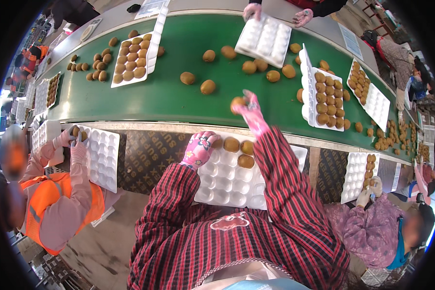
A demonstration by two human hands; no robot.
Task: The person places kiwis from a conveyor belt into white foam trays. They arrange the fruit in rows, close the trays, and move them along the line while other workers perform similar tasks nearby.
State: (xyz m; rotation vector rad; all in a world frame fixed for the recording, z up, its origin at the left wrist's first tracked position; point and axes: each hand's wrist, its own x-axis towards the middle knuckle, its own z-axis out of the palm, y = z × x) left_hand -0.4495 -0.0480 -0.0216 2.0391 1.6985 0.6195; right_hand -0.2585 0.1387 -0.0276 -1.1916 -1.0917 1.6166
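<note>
In a pink patterned glove, my left hand (201, 148) rests at the upper left of a white plastic moulded tray (223, 181), its fingers over a kiwifruit (217, 141) that is partly hidden. Several more kiwifruit (231, 144) fill cups in the tray's upper part; the lower cups in view hold none. My right hand (253, 110), gloved in pink, reaches over the green conveyor belt (145, 101) with a kiwifruit (238, 105) at its fingers. My right sleeve hides part of the tray's right side. Loose kiwifruit (207, 87) lie on the belt beyond my hands.
Filled trays (131, 59) (329, 99) stand on the belt to left and right. Across it, a co-worker's gloved hands (253, 11) are at a white tray (264, 40). A person in an orange vest (58, 210) works at left, another in purple (369, 228) at right. A metal edge (159, 126) borders the belt.
</note>
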